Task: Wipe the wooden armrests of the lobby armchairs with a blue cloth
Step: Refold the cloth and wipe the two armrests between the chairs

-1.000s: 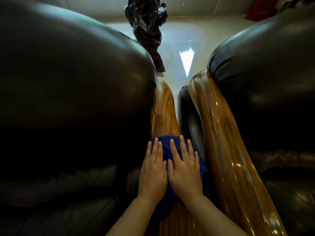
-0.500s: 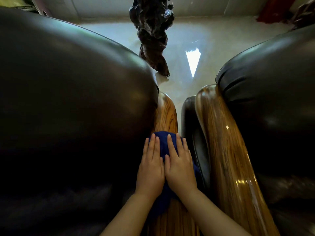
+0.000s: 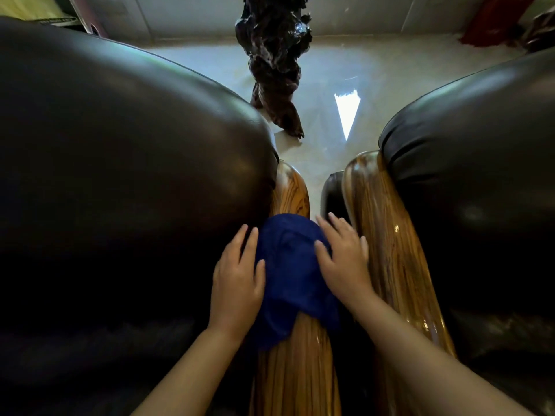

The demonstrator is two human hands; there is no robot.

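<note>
Blue cloth drapes the wooden armrest, spread fingers of left hand and right hand flanking it between dark leather cushions

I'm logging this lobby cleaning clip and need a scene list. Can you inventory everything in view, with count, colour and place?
Armchairs: two, dark leather; one fills the left, the other the right.
Wooden armrests: two, glossy striped brown; the left chair's armrest at centre, the right chair's armrest beside it, a narrow gap between.
Blue cloth: one, dark blue, draped over the centre armrest.
Gnarled sculpture: one, dark brown, on the floor at top centre.
Floor: pale, shiny, with a bright triangular reflection.
Red object: one, top right, too cropped to identify.
Left hand: flat against the cloth's left side.
Right hand: flat against the cloth's right side.
</note>
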